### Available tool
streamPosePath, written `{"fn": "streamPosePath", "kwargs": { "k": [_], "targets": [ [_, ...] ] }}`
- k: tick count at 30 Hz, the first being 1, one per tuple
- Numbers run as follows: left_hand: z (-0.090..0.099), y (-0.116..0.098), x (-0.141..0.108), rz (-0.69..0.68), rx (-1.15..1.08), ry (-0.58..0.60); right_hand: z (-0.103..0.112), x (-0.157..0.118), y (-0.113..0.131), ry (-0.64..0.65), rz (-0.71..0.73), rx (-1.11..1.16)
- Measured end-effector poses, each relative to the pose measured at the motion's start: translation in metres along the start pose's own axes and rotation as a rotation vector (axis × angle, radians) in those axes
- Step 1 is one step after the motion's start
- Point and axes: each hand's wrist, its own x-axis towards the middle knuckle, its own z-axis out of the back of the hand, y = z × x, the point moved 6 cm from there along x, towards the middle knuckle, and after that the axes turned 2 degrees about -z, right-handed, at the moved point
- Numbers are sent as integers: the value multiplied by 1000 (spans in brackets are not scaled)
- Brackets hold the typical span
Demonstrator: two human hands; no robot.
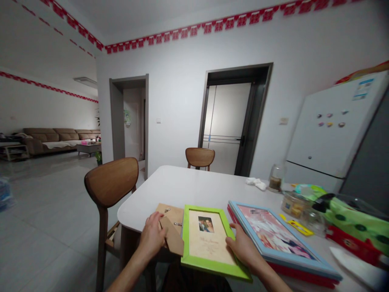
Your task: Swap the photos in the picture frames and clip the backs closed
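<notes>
My right hand [243, 245] grips the right side of a lime-green picture frame [209, 264], thumb on its front. The frame tilts toward me at the table's near edge and holds a cream sheet with a small photo. My left hand [152, 235] is closed on a brown frame backing board [173, 214], which has metal clips and a fold-out stand leg [172, 239]. The board's right side meets the green frame's left edge; I cannot tell whether it tucks behind. To the right, a light-blue picture frame [275, 233] with a pink-toned picture lies on a red item [299, 272].
A yellow cutter-like tool [299, 227], clear containers [294, 203], a glass jar [275, 178], white tissue [256, 183] and a green bag [358, 219] crowd the white table's [182, 184] right side. Wooden chairs stand at the left [114, 180] and far side [199, 157].
</notes>
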Motion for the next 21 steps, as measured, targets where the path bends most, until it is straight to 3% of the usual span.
{"fn": "streamPosePath", "kwargs": {
  "k": [2,6,8,12,16,18,21],
  "targets": [
    [-21,-30,-11,-89,-14,50,-1,-5,0,86,-92,256],
    [-66,-90,-35,-307,-122,173,-7,-21,10,302,-310,1013],
    [-80,-110,-41,-367,-115,188,-4,-24,16,324,-315,1136],
    [-84,-135,-46,-513,-15,152,-2,-24,16,298,-295,1096],
    [-64,-142,-43,-641,46,76,-6,-17,9,263,-267,978],
    [-43,-131,-34,-581,16,-47,-7,-13,4,228,-224,808],
    [-11,-95,-20,-363,-44,-217,-5,-4,-1,134,-82,313]
  ]
}}
